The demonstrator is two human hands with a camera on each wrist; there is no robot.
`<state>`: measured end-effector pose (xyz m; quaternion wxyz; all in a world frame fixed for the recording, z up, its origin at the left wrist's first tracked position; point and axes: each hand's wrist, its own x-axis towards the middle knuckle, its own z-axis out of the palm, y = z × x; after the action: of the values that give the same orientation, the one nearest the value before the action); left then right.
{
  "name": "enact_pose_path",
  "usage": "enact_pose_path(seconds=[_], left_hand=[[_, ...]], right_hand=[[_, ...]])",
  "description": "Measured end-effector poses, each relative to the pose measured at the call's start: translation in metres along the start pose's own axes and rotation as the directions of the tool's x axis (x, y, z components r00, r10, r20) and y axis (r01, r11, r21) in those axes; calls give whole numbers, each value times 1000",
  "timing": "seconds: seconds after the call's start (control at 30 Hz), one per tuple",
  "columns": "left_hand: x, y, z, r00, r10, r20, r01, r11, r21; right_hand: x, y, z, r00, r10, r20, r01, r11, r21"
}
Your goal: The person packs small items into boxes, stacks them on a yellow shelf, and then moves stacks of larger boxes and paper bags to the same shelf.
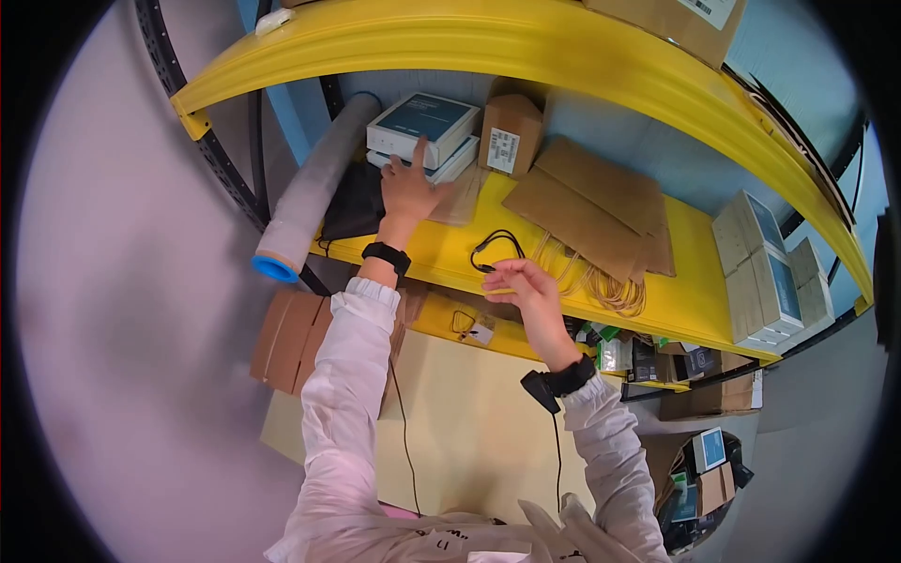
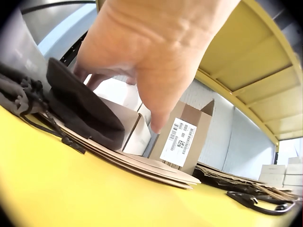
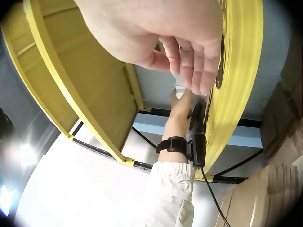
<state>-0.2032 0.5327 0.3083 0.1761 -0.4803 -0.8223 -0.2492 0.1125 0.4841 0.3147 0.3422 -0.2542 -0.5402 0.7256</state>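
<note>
My left hand (image 1: 409, 192) reaches over the front of two stacked white boxes with teal tops; the upper box (image 1: 424, 122) lies slightly askew on the lower one. One finger extends against the upper box's front. In the left wrist view the thumb points down beside a white box (image 2: 138, 137), close to a brown carton (image 2: 189, 135) with a barcode label; the other fingertips are partly hidden. My right hand (image 1: 531, 302) hovers at the shelf's front edge with loosely bent fingers and nothing in them, just below a looped black cable (image 1: 496, 240).
A black pouch (image 1: 355, 206) and a wrapped roll (image 1: 319, 188) lie left of the boxes. Flat brown cardboard pieces (image 1: 596, 202) and bundled cords (image 1: 615, 296) cover mid-shelf. White boxes (image 1: 755, 272) stand at the right end. A yellow beam (image 1: 450, 38) crosses above.
</note>
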Motion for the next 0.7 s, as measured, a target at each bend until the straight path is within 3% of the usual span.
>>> enact_pose_path(seconds=[0.03, 0.13, 0.47, 0.53, 0.57, 0.63, 0.67, 0.7], left_hand=[[-4, 2, 1, 996, 60, -70, -56, 997, 62], [-9, 5, -6, 994, 104, -28, -99, 987, 127], [-28, 22, -39, 974, 226, 14, -226, 974, 28], [-31, 14, -37, 978, 205, -30, -207, 959, -192], [-32, 8, -34, 978, 207, -30, -209, 959, -190], [-33, -7, -24, 965, 70, -251, -142, 949, -280], [-31, -13, -23, 965, 74, -250, -145, 949, -279], [-28, -20, -22, 984, -63, -170, -4, 930, -368]], right_hand=[[5, 1, 2, 1000, 4, 3, -4, 1000, 1], [16, 3, 9, 999, 18, -42, -17, 1000, 25], [43, 21, 16, 992, -1, -126, 9, 998, 60], [51, 23, 14, 990, -18, -136, 29, 997, 76], [56, 25, 13, 988, -60, -145, 68, 996, 57], [65, 27, 9, 983, -103, -155, 111, 993, 39], [69, 27, 7, 986, -84, -145, 88, 996, 16], [73, 28, 5, 989, -64, -137, 64, 998, -7]])
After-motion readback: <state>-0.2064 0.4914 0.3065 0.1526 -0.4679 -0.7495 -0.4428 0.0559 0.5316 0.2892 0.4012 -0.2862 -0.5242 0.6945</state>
